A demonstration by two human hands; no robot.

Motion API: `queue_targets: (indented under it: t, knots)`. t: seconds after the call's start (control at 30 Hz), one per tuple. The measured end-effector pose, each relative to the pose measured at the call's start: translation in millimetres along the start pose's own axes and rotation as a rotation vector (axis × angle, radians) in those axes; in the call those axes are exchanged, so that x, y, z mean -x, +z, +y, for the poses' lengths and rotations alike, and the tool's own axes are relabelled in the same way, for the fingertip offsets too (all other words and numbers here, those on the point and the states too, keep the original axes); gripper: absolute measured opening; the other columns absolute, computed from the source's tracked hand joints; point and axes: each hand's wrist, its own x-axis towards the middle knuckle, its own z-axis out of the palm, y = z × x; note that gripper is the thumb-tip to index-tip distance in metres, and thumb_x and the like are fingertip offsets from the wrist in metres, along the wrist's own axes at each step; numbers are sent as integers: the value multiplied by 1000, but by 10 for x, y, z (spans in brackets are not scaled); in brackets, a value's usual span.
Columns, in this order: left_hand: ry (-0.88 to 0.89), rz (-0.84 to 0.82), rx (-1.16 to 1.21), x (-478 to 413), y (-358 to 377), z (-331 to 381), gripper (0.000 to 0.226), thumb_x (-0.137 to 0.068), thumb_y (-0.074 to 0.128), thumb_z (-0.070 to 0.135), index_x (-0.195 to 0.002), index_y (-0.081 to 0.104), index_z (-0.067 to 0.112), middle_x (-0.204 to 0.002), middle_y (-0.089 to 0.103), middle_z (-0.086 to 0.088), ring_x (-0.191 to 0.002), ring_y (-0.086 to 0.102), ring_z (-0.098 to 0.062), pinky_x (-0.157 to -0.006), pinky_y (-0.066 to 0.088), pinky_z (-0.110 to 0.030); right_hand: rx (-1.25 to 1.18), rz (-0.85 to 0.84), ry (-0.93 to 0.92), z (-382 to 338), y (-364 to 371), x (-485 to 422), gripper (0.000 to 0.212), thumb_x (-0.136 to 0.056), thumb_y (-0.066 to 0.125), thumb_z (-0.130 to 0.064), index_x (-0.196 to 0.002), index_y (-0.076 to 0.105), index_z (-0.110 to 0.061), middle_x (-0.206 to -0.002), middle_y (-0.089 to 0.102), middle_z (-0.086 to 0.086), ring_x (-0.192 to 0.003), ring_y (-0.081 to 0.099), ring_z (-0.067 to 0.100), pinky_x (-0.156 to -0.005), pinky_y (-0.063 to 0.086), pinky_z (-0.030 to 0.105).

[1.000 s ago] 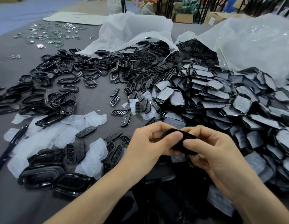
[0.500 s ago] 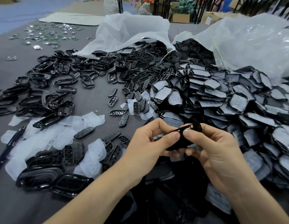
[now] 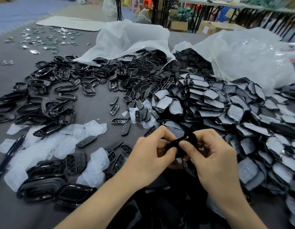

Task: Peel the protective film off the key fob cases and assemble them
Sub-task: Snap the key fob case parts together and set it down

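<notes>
Both hands hold one black key fob case (image 3: pixel 184 141) above the near middle of the table. My left hand (image 3: pixel 151 156) grips its left end with thumb and curled fingers. My right hand (image 3: pixel 214 159) pinches its right end, thumb on top. Most of the case is hidden by my fingers. A big heap of film-covered cases (image 3: pixel 226 109) fills the right side. Black frames (image 3: pixel 49 103) lie scattered at the left, and small button pads (image 3: pixel 138 113) sit in the middle. Peeled white films (image 3: pixel 61 138) are strewn at the near left.
Two white plastic bags (image 3: pixel 132 40) lie open at the back, spilling parts. Assembled cases (image 3: pixel 49 182) sit at the near left. A dark pen (image 3: pixel 9 154) lies by the left edge. Small shiny metal pieces (image 3: pixel 44 38) are spread at the far left.
Both hands have turned the case and shifted their grip on it. The head camera has tilted up a little, showing more of the room behind.
</notes>
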Motion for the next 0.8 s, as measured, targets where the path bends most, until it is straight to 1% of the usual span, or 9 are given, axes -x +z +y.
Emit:
queue_targets:
  t: [0.13, 0.17, 0.23, 0.3, 0.37, 0.47, 0.57, 0.67, 0.8]
  knots:
    - [-25, -111, 103, -22, -119, 39, 39, -92, 60, 7, -109, 62, 42, -85, 73, -3, -65, 72, -25, -62, 60, -40, 147, -94, -103, -118, 6, -48, 14, -81, 74, -18, -76, 61, -20, -80, 55, -10, -72, 54, 6, -63, 41, 14]
    - [-27, -124, 138, -19, -139, 50, 42, -93, 57, 3, -111, 63, 41, -87, 73, -3, -62, 71, -27, -57, 59, -35, 197, -136, -127, -159, 11, -83, 11, -84, 70, -22, -78, 64, -15, -81, 55, -7, -71, 52, 6, -64, 38, 14]
    - [-16, -129, 225, -38, -172, 73, 42, -95, 52, -1, -111, 66, 35, -89, 72, -3, -57, 70, -28, -51, 56, -27, 280, -211, -147, -235, -4, -210, 30, -89, 57, -31, -80, 68, -5, -82, 57, 0, -72, 53, 10, -66, 38, 19]
    - [-10, -23, 327, -65, -268, 77, 36, -96, 48, -4, -111, 63, 26, -89, 73, -5, -55, 69, -27, -51, 55, -23, 296, -191, -132, -335, -88, -398, 37, -93, 53, -32, -78, 70, -2, -81, 60, 4, -72, 56, 17, -69, 40, 26]
    - [0, 180, 404, -122, -483, 47, 29, -98, 44, -3, -110, 56, 20, -91, 74, -6, -57, 70, -26, -51, 54, -21, 374, -165, -167, -436, -182, -562, 25, -93, 59, -27, -83, 70, -7, -82, 63, 4, -74, 57, 18, -72, 43, 29]
    - [-13, 445, 576, -185, -843, -36, 23, -99, 37, -3, -103, 44, 20, -90, 75, -6, -63, 72, -25, -48, 52, -18, 679, -473, -238, -550, -147, -563, 12, -93, 57, -26, -97, 65, -18, -94, 59, -1, -87, 57, 20, -81, 47, 37]
    - [-14, 539, 782, -228, -947, -58, 24, -100, 34, -4, -100, 38, 20, -88, 75, -9, -63, 71, -25, -47, 51, -17, 870, -790, -225, -547, 3, -327, 25, -92, 56, -28, -115, 55, -21, -110, 51, -2, -101, 54, 25, -86, 47, 41]
    - [-27, 541, 874, -235, -916, -65, 23, -99, 35, -3, -102, 40, 20, -87, 75, -13, -66, 72, -28, -47, 52, -19, 817, -824, -140, -508, 60, -270, 31, -90, 63, -31, -117, 53, -21, -105, 47, -5, -99, 53, 21, -86, 47, 38]
    - [-47, 550, 933, -225, -905, -39, 20, -99, 36, -3, -105, 41, 16, -77, 74, -12, -66, 72, -27, -46, 51, -18, 620, -754, -7, -459, 69, -310, 20, -78, 77, -22, -94, 64, -20, -90, 50, -8, -75, 48, 3, -81, 48, 30]
